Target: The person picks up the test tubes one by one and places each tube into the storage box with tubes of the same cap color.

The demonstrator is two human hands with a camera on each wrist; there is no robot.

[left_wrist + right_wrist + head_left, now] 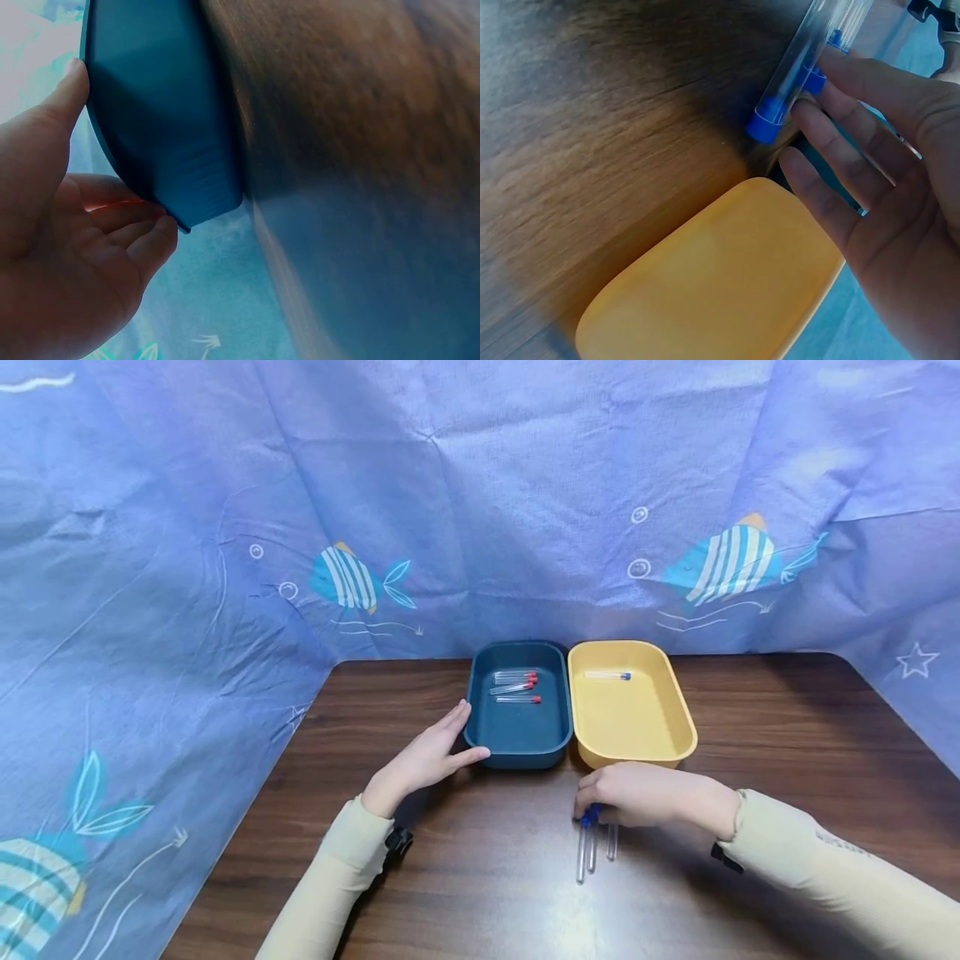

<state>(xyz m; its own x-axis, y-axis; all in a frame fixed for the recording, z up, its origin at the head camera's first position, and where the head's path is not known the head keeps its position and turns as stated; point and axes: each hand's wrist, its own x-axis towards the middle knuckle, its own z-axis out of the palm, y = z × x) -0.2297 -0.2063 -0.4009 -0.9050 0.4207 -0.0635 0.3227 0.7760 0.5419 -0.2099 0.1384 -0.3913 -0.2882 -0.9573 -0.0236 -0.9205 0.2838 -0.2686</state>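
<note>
My left hand point(429, 758) rests against the near left corner of a dark blue tray point(525, 760), thumb on its front and fingers along its left side. In the left wrist view the thumb and fingertips touch the rim of the tray point(172, 120). Just in front of a yellow tray point(637, 752), my right hand point(648, 793) is at the capped ends of three clear test tubes point(581, 856) with blue caps. Seen from the right wrist, its thumb and finger pinch one tube at its blue cap point(814, 80), beside another blue-capped tube point(780, 90).
Several red-capped test tubes point(515, 687) lie in the dark blue tray. One blue-capped tube point(609, 676) lies in the yellow tray. Both trays stand side by side at the back of the brown wooden table point(420, 893), before a blue fish-print cloth point(510, 510).
</note>
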